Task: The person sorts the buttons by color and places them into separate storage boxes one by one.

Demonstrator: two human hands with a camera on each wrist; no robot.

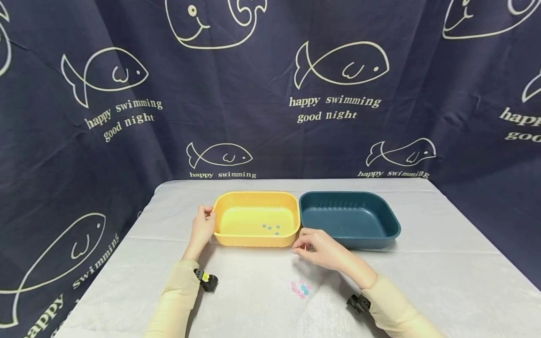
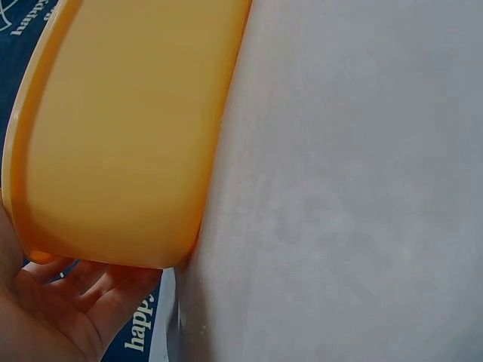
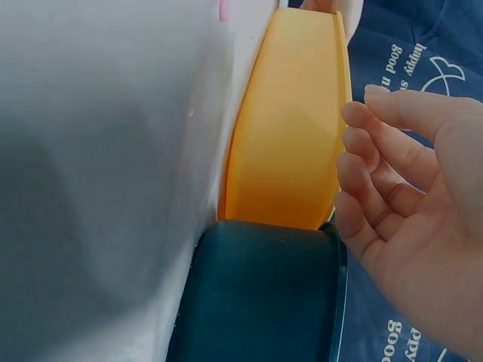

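Note:
At the left end of the yellow bin (image 1: 253,241), my left hand (image 1: 203,228) grips the rim. In the left wrist view the fingers (image 2: 113,290) of that hand lie against the bin's end wall. My right hand (image 1: 321,249) hovers over the table by the corner where the two bins meet, its fingers loosely bent. The right wrist view shows its fingertips (image 3: 355,115) near the thumb with nothing visible between them. Several small blue beads (image 1: 269,228) lie on the yellow bin's floor. Closer to me, a cluster of pink beads (image 1: 294,289) and blue beads (image 1: 305,290) lies on the table.
The dark teal bin (image 1: 351,223) stands right beside the yellow one, with no beads showing inside. A white cloth covers the table (image 1: 245,291). Behind it hangs a navy curtain (image 1: 270,117) with fish drawings. Each wrist wears a small black camera (image 1: 207,280).

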